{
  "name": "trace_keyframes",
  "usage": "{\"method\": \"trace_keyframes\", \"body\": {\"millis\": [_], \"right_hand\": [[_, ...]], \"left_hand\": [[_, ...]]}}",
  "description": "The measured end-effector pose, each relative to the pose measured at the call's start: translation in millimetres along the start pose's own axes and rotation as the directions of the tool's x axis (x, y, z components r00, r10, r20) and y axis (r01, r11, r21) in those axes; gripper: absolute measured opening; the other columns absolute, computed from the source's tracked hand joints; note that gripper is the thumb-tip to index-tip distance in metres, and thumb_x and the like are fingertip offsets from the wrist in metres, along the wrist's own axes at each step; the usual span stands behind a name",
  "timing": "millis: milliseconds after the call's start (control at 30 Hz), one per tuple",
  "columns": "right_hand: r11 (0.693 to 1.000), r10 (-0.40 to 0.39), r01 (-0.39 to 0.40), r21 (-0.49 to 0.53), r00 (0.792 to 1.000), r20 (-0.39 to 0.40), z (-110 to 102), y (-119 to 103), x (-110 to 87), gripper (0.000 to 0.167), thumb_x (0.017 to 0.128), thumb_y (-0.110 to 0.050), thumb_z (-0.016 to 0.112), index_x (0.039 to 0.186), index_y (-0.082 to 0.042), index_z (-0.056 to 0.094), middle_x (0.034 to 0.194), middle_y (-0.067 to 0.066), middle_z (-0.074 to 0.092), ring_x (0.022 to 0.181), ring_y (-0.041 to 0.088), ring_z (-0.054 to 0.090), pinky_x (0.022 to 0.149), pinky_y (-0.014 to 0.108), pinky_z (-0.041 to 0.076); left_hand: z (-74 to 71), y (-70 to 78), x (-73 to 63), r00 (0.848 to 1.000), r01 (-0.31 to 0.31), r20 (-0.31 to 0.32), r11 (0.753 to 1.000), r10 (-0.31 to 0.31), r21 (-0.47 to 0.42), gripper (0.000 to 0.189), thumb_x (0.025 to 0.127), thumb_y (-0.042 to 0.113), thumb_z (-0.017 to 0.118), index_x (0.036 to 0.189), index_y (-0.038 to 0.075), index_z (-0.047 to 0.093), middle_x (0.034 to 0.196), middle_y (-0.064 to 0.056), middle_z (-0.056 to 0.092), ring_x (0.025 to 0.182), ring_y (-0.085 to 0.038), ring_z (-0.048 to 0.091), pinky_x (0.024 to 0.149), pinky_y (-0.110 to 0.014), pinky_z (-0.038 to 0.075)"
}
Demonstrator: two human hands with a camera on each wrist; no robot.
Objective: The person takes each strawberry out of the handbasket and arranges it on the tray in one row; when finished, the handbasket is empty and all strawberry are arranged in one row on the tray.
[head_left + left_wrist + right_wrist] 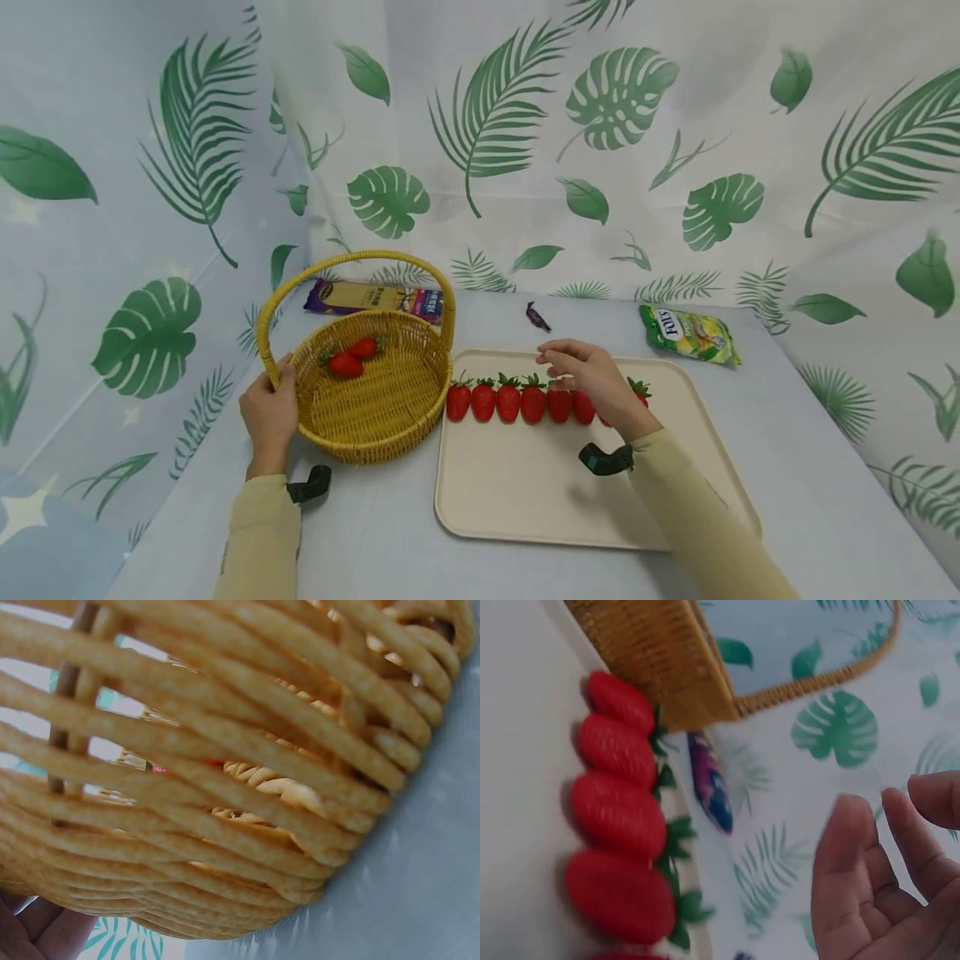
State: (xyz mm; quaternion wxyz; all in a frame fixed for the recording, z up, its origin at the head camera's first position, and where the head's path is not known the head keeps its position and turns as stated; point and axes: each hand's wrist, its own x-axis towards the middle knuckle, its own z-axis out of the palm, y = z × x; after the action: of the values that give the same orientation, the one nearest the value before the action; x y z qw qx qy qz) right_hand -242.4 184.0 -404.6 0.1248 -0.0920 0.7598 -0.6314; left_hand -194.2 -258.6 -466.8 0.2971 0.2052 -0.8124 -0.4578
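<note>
My left hand [272, 410] grips the left rim of a yellow wicker basket [367, 452] with a tall hoop handle. In the left wrist view the woven wall [187, 750] fills most of the picture, with fingertips [64, 930] at its rim. Two red strawberries [347, 365] lie inside the basket, towards its back left. Several more strawberries [508, 403] form a row on a beige tray [540, 492], leaves pointing away from me. Above this row hovers my right hand [592, 383], fingers loosely bent and holding nothing; it hides part of the row's right end.
Behind the basket lies a purple and gold snack packet [360, 297]. A small purple wrapped candy [537, 317] sits beyond the tray, and a green and yellow bag [690, 335] is at the back right. Leaf-printed curtains [510, 225] close off the table's back and sides.
</note>
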Motion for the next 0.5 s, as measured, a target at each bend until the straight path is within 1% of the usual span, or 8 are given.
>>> {"method": "trace_keyframes", "body": {"millis": [67, 167, 300, 433, 500], "right_hand": [[1.0, -0.008, 0.009, -0.012, 0.998, 0.069, 17, -6, 8.4, 0.041, 0.1, -0.029, 0.058, 0.129, 0.0, 0.056, 0.125, 0.017, 0.061, 0.109, 0.033, 0.057, 0.089, 0.041, 0.052], [0.999, -0.012, 0.017, -0.033, 0.99, 0.143, 42, -15, 21.1, 0.037, 0.1, -0.023, 0.057, 0.128, 0.002, 0.057, 0.125, 0.016, 0.062, 0.111, 0.03, 0.058, 0.093, 0.046, 0.05], [0.995, -0.042, 0.059, -0.081, 0.98, 0.197, 71, -28, 33.4, 0.029, 0.099, -0.021, 0.059, 0.121, -0.002, 0.063, 0.119, 0.012, 0.065, 0.109, 0.026, 0.059, 0.092, 0.05, 0.05], [0.978, -0.106, 0.146, -0.149, 0.963, 0.248, 100, -38, 40.7, 0.025, 0.099, -0.021, 0.059, 0.117, -0.005, 0.066, 0.114, 0.009, 0.066, 0.104, 0.031, 0.061, 0.087, 0.048, 0.052], [0.972, -0.115, 0.164, -0.166, 0.956, 0.27, 114, -44, 43.2, 0.022, 0.099, -0.021, 0.06, 0.115, -0.007, 0.067, 0.112, 0.007, 0.066, 0.101, 0.032, 0.062, 0.087, 0.047, 0.052]], "left_hand": [[-2.1, -1.3, -0.7, 1.0, 0.009, -0.017, 1.0, -0.009, 0.013, 0.039, 0.102, 0.038, 0.05, 0.127, 0.012, 0.067, 0.086, -0.021, 0.067, 0.056, -0.015, 0.04, 0.051, -0.025, 0.032], [-3.3, -2.8, -1.6, 1.0, 0.009, -0.029, 0.999, -0.008, 0.034, 0.04, 0.102, 0.039, 0.05, 0.127, 0.012, 0.067, 0.082, -0.021, 0.067, 0.055, -0.015, 0.04, 0.051, -0.025, 0.031], [-0.9, -2.3, -1.3, 1.0, -0.011, -0.014, 0.999, 0.011, 0.038, 0.041, 0.102, 0.038, 0.05, 0.127, 0.01, 0.066, 0.079, -0.021, 0.065, 0.054, -0.017, 0.039, 0.05, -0.025, 0.031], [2.2, -0.8, -0.2, 1.0, -0.015, -0.02, 1.0, 0.015, 0.022, 0.038, 0.102, 0.035, 0.052, 0.126, 0.009, 0.067, 0.082, -0.021, 0.066, 0.056, -0.017, 0.04, 0.051, -0.025, 0.031], [3.3, 0.1, 0.4, 1.0, -0.016, -0.018, 1.0, 0.017, 0.015, 0.038, 0.102, 0.035, 0.052, 0.126, 0.009, 0.067, 0.081, -0.021, 0.066, 0.056, -0.016, 0.04, 0.051, -0.025, 0.031]]}}
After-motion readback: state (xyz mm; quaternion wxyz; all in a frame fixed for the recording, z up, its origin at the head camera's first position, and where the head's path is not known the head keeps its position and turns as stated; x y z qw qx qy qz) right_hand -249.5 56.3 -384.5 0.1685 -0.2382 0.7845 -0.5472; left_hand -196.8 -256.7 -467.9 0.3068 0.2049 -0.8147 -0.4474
